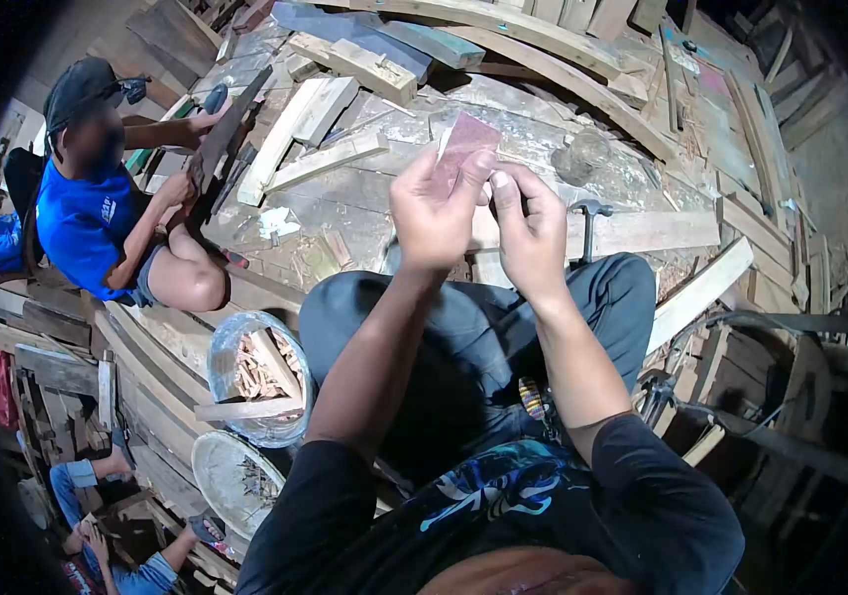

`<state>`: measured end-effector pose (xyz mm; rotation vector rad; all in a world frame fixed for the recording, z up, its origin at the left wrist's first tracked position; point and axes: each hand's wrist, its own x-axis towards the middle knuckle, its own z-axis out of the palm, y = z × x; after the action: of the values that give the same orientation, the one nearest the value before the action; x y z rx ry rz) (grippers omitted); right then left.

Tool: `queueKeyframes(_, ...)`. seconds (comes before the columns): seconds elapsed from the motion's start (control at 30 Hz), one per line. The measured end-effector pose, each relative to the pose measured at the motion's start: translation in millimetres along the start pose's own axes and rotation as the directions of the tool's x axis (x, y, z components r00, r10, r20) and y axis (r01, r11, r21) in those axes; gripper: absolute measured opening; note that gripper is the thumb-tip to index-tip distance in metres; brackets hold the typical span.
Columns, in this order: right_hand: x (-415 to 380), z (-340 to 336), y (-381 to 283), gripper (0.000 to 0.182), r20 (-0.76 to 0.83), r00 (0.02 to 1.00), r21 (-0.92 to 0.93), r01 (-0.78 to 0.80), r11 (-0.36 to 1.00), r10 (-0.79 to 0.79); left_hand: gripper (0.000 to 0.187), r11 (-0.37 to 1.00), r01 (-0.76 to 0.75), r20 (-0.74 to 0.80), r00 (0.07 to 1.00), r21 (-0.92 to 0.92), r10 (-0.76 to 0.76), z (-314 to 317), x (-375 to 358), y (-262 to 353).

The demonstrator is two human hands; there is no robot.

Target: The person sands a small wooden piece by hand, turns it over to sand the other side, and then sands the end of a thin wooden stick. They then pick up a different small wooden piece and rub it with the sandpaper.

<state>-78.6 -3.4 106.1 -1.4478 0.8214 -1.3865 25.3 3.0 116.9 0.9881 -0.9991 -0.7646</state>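
Observation:
A reddish-brown piece of sandpaper is held up over my lap, its pale backing showing along the left edge. My left hand pinches it between thumb and fingers. My right hand meets the left thumb at the sheet's lower right side, thumb and fingers closed there; the exact grip is partly hidden. Just right of the right hand, a hammer stands head up beside my knee, in front of a flat wooden board.
A person in a blue shirt sits at left holding a dark wooden piece. Near my left leg are a bucket of wood chips and a second round container. Timber pieces lie ahead; a clear jar stands right.

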Motion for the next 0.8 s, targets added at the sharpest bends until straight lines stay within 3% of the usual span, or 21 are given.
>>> queueKeyframes(0.13, -3, -1, -3, 0.019, -0.001, 1.0, -0.057, 0.003, 0.998, -0.003, 0.017, 0.999, -0.016, -0.091, 0.996, -0.042, 0.013, -12, 15, 1)
queueKeyframes(0.2, -3, -4, 0, 0.019, -0.007, 1.0, -0.081, -0.004, 0.997, 0.003, 0.017, 0.995, 0.051, -0.188, 0.98, -0.081, -0.066, -19, 20, 0)
queueKeyframes(0.37, -2, -2, -2, 0.019, -0.033, 0.998, -0.11, 0.041, 0.993, -0.044, 0.018, 0.997, -0.051, -0.062, 0.997, -0.065, 0.047, -6, 5, 6)
queueKeyframes(0.7, -6, -7, -8, 0.018, 0.014, 1.0, -0.048, 0.012, 0.999, -0.011, 0.021, 0.997, 0.019, -0.011, 1.0, -0.073, -0.02, 0, 3, 0)
queueKeyframes(0.8, -4, -9, -2, 0.018, 0.01, 0.995, 0.075, -0.099, 0.992, 0.099, 0.022, 0.998, 0.059, -0.004, 0.998, -0.022, -0.06, -4, 5, 3)
